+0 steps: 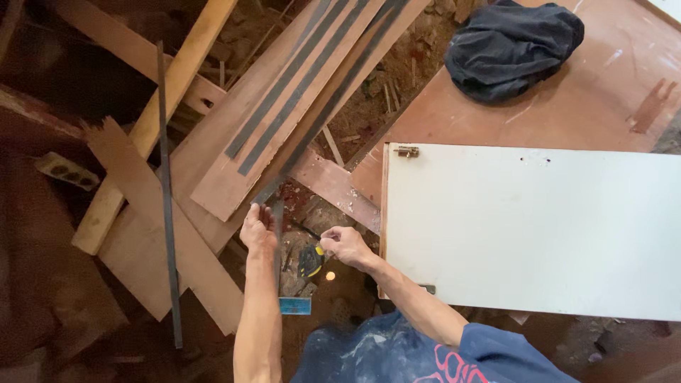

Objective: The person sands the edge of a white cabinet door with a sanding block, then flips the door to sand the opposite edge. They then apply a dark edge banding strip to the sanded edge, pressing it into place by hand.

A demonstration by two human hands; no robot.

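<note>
My left hand [258,228] grips the near end of a long dark strip [333,99] that runs up and to the right across stacked wooden boards [234,177]. A second dark piece [278,241] hangs down from that hand toward a small blue block [294,306]. My right hand [345,245] is closed on a yellow and black tape measure [311,261], just left of a white panel [532,227]. The two hands are about a hand's width apart.
A white panel with a brass hinge [406,151] lies on a brown plywood sheet [589,106]. A dark bundled cloth [512,47] sits at the top right. A long dark strip [168,206] and loose planks [152,120] lie at the left over debris.
</note>
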